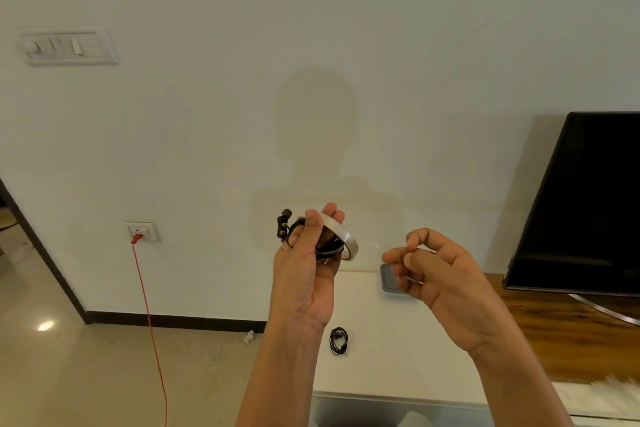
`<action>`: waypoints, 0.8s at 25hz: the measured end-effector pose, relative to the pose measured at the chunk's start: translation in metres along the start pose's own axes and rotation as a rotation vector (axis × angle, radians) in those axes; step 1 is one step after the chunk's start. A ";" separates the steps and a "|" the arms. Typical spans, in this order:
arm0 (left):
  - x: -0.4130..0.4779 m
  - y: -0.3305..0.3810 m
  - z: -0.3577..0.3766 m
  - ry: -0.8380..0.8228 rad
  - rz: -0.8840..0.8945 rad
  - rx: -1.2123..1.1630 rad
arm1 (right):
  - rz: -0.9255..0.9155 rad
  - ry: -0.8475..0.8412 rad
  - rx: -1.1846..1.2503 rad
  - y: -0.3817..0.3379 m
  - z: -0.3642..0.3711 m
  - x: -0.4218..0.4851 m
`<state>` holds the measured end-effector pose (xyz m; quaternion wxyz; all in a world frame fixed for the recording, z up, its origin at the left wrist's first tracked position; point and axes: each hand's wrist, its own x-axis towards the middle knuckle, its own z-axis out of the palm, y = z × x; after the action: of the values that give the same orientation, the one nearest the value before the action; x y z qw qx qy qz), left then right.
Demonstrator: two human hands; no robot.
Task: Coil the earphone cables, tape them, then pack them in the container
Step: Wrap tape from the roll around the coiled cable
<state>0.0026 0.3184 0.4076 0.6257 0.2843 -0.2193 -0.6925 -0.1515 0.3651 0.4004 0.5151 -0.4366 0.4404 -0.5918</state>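
Left hand [304, 263]: raised, palm toward me, fingers and thumb wrapped round one coiled black earphone cable [287, 230] and a tape roll [341, 239] held together; the earbuds poke out on the fist's left side. Right hand [436, 270]: raised near it and apart from it, fingers curled, thumb and forefinger pinching a thin clear strip [414, 279]. Second earphone coil [338, 341]: lying on the white table [381, 367] below my hands. Grey container [388, 279]: at the table's back, partly hidden behind my right hand. Television [588, 201]: far right. Red cord [149, 305]: plugged into the wall socket [147, 230], left.
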 end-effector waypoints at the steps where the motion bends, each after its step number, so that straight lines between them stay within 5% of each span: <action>1: 0.000 0.000 -0.001 0.005 0.005 -0.006 | 0.008 -0.004 -0.001 0.000 0.000 0.001; 12: 0.007 -0.006 -0.008 0.033 0.076 0.059 | 0.153 -0.018 0.274 0.012 0.012 0.014; 20: 0.021 -0.017 -0.028 0.074 0.025 0.514 | 0.042 0.103 0.124 0.023 0.005 0.026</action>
<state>0.0073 0.3009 0.3736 0.5492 0.4564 -0.3684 -0.5953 -0.1441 0.3366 0.3808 0.5303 -0.3635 0.4379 -0.6284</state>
